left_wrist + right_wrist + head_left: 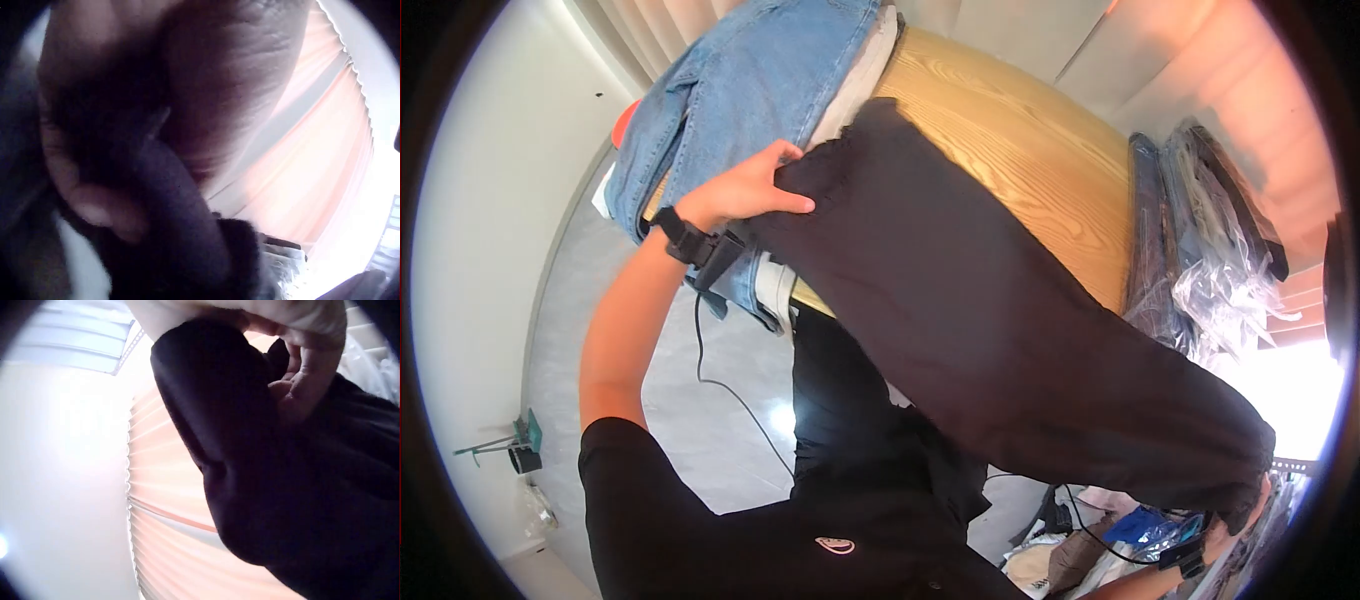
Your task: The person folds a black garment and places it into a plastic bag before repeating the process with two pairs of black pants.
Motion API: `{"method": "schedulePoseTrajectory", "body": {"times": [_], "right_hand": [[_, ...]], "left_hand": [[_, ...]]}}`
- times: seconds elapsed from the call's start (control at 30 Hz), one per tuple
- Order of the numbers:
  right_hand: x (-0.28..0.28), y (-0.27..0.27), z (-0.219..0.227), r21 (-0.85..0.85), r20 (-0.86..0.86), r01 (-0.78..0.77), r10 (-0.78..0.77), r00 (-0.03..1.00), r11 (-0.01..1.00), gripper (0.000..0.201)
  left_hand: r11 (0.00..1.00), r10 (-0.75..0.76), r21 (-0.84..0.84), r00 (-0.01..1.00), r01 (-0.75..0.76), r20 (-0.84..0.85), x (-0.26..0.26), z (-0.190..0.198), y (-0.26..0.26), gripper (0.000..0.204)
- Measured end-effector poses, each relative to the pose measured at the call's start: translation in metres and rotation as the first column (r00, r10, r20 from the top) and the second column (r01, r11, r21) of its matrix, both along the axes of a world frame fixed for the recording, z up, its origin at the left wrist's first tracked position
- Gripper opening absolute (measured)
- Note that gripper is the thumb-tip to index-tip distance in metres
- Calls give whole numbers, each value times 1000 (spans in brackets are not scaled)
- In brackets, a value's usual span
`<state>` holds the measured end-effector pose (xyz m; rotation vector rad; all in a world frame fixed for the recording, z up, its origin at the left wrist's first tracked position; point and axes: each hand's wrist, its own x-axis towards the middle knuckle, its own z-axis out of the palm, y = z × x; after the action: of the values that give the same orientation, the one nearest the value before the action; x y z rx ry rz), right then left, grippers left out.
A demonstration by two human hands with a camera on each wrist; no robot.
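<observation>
Fingers [94, 212] of the left hand [745, 190] curl round one end of the black garment [1000, 340], stretched over the table [1020, 150]; the right hand [306, 369] pinches the other end. Only the head view shows jeans [740, 90] on the table and bagged clothes [1210, 250] beside it.

Matt black cloth garment [1000, 330], faded blue denim jeans [740, 90], glossy grained wooden table [1020, 150], crinkly clear plastic bags [1210, 260]
</observation>
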<state>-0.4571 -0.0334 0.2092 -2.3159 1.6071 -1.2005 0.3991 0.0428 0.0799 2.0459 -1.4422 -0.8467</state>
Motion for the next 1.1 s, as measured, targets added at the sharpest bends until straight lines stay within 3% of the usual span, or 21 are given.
{"method": "schedulePoseTrajectory", "body": {"times": [0.03, 0.13, 0.2, 0.23, 0.33, 0.37, 0.4, 0.43, 0.47, 0.53, 0.57, 0.63, 0.67, 0.73, 0.8, 0.87, 0.93, 0.97, 1.03, 1.1], "right_hand": [[2, 1, 13, -25, -44, -20, 19, 999, 999, 87], [50, -11, 54, -67, -182, -122, 109, 977, 990, 89], [123, -32, 75, -45, -269, -241, 221, 937, 969, 90], [149, -51, 78, -72, -272, -198, 172, 947, 977, 93], [285, -105, 70, -134, -191, -364, 337, 922, 922, 65], [357, -98, 66, -28, -40, -534, 533, 845, 845, 59], [406, -109, 55, -109, -142, -629, 614, 776, 770, 50], [462, -96, 43, 241, 403, -717, 604, 687, 654, 50], [518, -83, 32, 370, 840, -776, 172, 514, 511, 52], [553, -87, -27, 447, 848, -825, 130, 514, 346, 57], [560, -79, -53, 492, 808, -803, 165, 565, 336, 59], [544, -49, -91, 501, 752, -778, 254, 608, 379, 62], [527, -30, -104, 458, 734, -781, 315, 602, 425, 64], [476, -6, -120, 400, 600, -617, 315, 735, 677, 66], [416, 15, -167, 288, 629, -423, 164, 760, 859, 63], [372, 48, -202, 364, 682, -234, -87, 726, 901, 59], [360, 81, -207, 473, 735, -219, -245, 632, 853, 55], [360, 92, -207, 480, 725, -217, -246, 643, 850, 56], [361, 103, -209, 575, 784, -357, -372, 497, 736, 56], [371, 108, -202, 639, 769, -515, -495, 404, 572, 56]], "left_hand": [[996, 26, -75, 987, -39, -162, -6, -14, -1, 59], [982, -3, -180, 939, -63, -344, -11, -28, -5, 62], [985, 23, -152, 927, -85, -374, -7, -33, -3, 60], [986, 36, -138, 923, -96, -383, -5, -34, -2, 59], [969, 67, -169, 854, -178, -516, -7, -35, 1, 48], [898, 80, -352, 886, -263, -457, -11, -36, -1, 48], [785, 110, -527, 910, -326, -400, -18, -38, -5, 48], [642, 152, -678, 926, -357, -344, -26, -36, -8, 48], [683, 66, -582, 831, -441, -552, -32, -29, -12, 51], [783, -71, -352, 489, -513, -870, -44, -5, -24, 56], [806, 38, -247, 463, -538, -886, -52, 4, -30, 69], [829, 208, -318, 780, -461, -590, -46, -17, -50, 75], [845, 274, -338, 879, -414, -391, -42, -33, -58, 79], [840, 290, -384, 916, -383, -278, -39, -51, -59, 78], [841, 290, -409, 934, -353, -210, -38, -56, -62, 77], [814, 363, -438, 923, -382, -130, -34, -56, -70, 82], [825, 368, -401, 917, -399, -155, -36, -46, -79, 81], [852, 360, -374, 929, -367, -92, -37, -44, -83, 78], [887, 357, -328, 933, -325, 38, -36, -38, -86, 72], [902, 282, -347, 959, -257, 23, -30, -36, -88, 61]]}}
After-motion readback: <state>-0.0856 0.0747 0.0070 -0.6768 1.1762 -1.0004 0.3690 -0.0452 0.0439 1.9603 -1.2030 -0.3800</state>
